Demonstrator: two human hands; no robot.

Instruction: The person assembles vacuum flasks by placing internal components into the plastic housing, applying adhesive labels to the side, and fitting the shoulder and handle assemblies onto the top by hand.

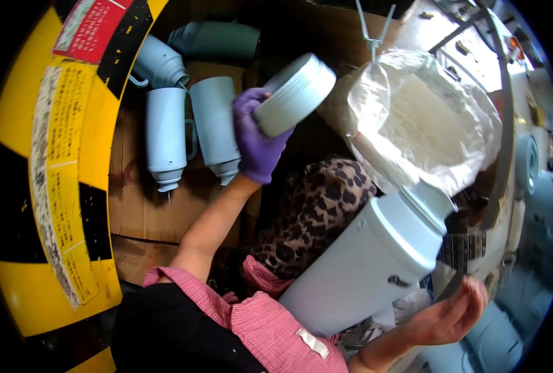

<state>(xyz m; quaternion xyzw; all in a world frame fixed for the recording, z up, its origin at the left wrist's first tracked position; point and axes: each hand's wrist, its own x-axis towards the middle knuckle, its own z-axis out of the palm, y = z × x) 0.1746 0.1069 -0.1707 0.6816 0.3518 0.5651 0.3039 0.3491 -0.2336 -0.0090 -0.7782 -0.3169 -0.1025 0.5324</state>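
My left hand, in a purple glove, grips a round pale blue ribbed base cap and holds it up over a cardboard box. My bare right hand is open-palmed under and beside a large pale blue flask body, which lies tilted across my lap with its neck pointing up right. The fingers are apart and touch the flask's lower side; whether they carry it is unclear. Below the left hand lie several pale blue flask bodies with handles.
The flask bodies rest on brown cardboard. A big white plastic bag with white filling stands open at the upper right. A yellow and black striped panel curves along the left. Leopard-print cloth covers my lap.
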